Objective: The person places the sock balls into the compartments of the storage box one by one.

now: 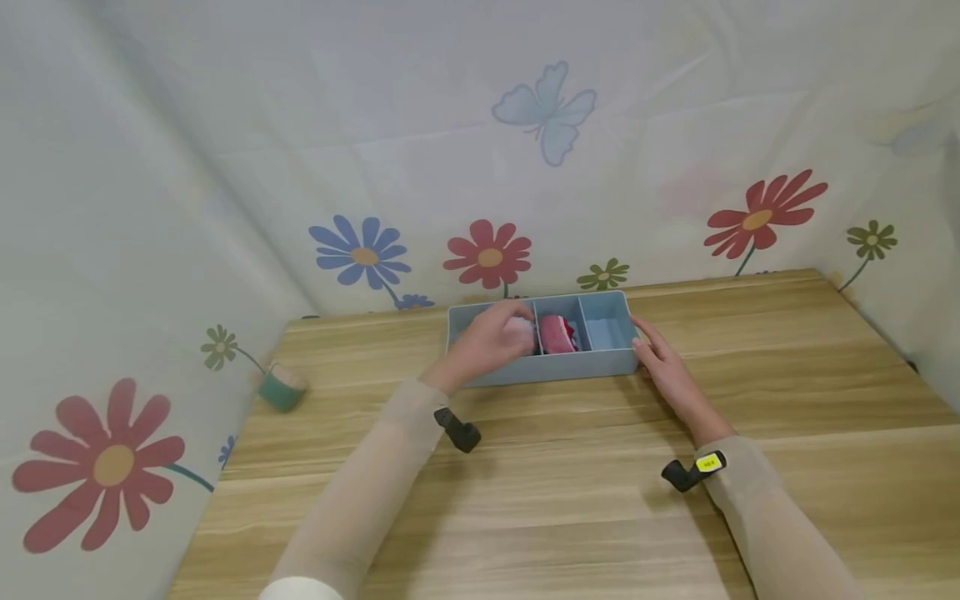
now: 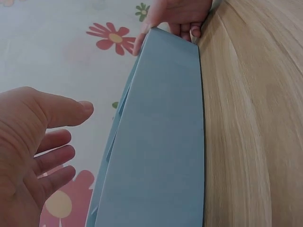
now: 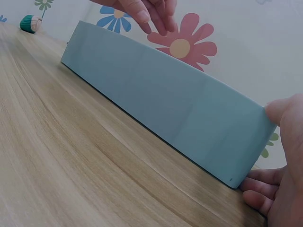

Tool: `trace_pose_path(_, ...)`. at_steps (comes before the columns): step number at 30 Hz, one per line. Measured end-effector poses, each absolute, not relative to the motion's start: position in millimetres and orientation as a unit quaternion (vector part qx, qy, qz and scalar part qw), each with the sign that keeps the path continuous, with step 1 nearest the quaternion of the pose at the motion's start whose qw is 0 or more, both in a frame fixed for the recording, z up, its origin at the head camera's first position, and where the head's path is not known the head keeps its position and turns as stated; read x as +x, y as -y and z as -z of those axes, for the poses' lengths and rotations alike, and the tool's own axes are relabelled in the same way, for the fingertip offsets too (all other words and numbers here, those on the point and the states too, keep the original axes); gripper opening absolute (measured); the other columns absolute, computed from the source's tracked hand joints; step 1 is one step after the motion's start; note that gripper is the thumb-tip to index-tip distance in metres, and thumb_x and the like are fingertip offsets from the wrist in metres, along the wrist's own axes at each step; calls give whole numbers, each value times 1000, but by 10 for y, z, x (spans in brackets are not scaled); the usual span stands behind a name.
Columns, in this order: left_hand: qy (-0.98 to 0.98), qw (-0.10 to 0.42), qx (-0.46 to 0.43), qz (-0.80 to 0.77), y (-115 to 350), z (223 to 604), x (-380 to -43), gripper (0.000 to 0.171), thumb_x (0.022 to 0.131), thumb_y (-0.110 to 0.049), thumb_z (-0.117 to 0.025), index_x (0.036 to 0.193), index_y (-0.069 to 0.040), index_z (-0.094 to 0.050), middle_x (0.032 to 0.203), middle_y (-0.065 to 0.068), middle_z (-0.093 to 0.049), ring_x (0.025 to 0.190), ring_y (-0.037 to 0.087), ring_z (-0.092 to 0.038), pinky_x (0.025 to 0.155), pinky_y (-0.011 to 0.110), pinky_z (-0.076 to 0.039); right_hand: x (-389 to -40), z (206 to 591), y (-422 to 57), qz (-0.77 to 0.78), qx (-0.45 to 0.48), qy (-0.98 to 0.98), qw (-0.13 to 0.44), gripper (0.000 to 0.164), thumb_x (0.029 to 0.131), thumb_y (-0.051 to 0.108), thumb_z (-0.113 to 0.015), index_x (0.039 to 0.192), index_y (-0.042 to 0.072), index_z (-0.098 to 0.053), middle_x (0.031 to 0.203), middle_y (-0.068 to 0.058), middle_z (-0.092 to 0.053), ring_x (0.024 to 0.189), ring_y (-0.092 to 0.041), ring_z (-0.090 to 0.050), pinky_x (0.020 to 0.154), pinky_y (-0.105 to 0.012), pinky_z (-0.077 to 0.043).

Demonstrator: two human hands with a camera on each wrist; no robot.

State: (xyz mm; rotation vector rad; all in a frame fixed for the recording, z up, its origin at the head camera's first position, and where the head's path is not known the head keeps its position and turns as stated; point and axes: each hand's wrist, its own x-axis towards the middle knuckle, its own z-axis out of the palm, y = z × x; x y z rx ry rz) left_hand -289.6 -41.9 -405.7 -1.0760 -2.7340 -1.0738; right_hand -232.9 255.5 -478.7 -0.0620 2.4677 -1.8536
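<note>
A long light-blue divided storage box (image 1: pixel 555 367) sits near the back edge of the wooden table. Over its left compartment is my left hand (image 1: pixel 491 337); the left wrist view shows its fingers loosely bent, holding nothing. Under those fingers lies a pale, rounded bundle (image 1: pixel 520 332), partly hidden by the hand. In the middle compartment sits a rolled pink cloth bundle (image 1: pixel 557 333) with red and white at its edge. My right hand (image 1: pixel 667 367) grips the box's right end, its thumb (image 3: pixel 279 109) on the top corner and its other fingers low against the end wall.
A green and beige rolled bundle (image 1: pixel 281 387) lies at the table's left edge. Behind the box rises a white curtain (image 1: pixel 420 167) printed with flowers and a butterfly. The wooden tabletop (image 1: pixel 510 492) extends in front of the box.
</note>
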Motion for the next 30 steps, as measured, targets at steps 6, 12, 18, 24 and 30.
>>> trace_pose_path(6,869,57,-366,328,600,4092,-2887,37,81,-13,-70,114,-4,-54,115,8,-56,109,28,-51,94,36,-41,-2349,4798,-2505,597,-25,-801,32,55,99,41,-35,149,27,-16,137,-27,-35,122,-37,-35,95,-52,-32)
trace_pose_path(12,865,96,-368,326,753,4088,-2854,34,81,-11,-70,111,-4,-55,110,10,-57,98,27,-54,84,36,-44,-2357,4808,-2467,598,-27,-800,35,56,99,42,-35,149,26,-16,140,-26,-32,123,-38,-34,94,-52,-33)
trace_pose_path(18,857,122,-377,330,870,4102,-2838,36,79,-7,-72,110,2,-55,107,14,-57,88,27,-52,76,36,-45,-2344,4797,-2428,597,-26,-801,40,56,99,42,-34,149,29,-15,147,-23,-22,129,-38,-29,97,-55,-31)
trace_pose_path(24,865,113,-350,342,992,4135,-2806,37,80,-9,-72,111,1,-55,109,11,-57,102,24,-52,90,36,-43,-2320,4791,-2415,601,-32,-797,48,55,99,42,-34,149,31,-13,152,-16,-11,133,-38,-21,99,-57,-28)
trace_pose_path(30,868,100,-323,364,1044,4166,-2803,35,86,-17,-67,114,-1,-55,112,10,-57,107,24,-52,94,35,-42,-2291,4782,-2509,598,-27,-800,33,57,99,43,-33,150,26,-12,152,-19,-12,131,-40,-23,97,-57,-29)
